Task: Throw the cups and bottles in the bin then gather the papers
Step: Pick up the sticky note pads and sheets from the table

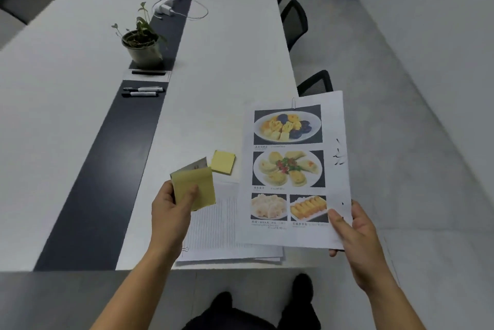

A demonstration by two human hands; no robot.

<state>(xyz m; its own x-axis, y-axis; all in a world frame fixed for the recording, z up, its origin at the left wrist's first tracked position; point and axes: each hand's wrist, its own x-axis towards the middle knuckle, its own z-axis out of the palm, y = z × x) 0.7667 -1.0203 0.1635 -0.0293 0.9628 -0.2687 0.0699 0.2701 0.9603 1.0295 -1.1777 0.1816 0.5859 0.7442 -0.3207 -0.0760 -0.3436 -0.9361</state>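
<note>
My right hand (352, 233) grips the lower right corner of a clipped sheaf of papers (294, 169) printed with food photos, held just above the white table (227, 62). My left hand (171, 209) holds a yellow sticky-note pad (195, 185) with a small card tucked behind it. A second yellow sticky-note pad (223, 162) lies on the table just beyond. Under both hands a stack of text-printed papers (222, 222) with a binder clip rests at the table's near edge. No cups or bottles are in view.
A potted plant (141, 46) stands on the table's dark centre strip (107, 169), with two markers (141, 91) in front of it and a white charger with cable (167, 7) behind. Black chairs (294, 22) line the right side. Grey floor lies to the right.
</note>
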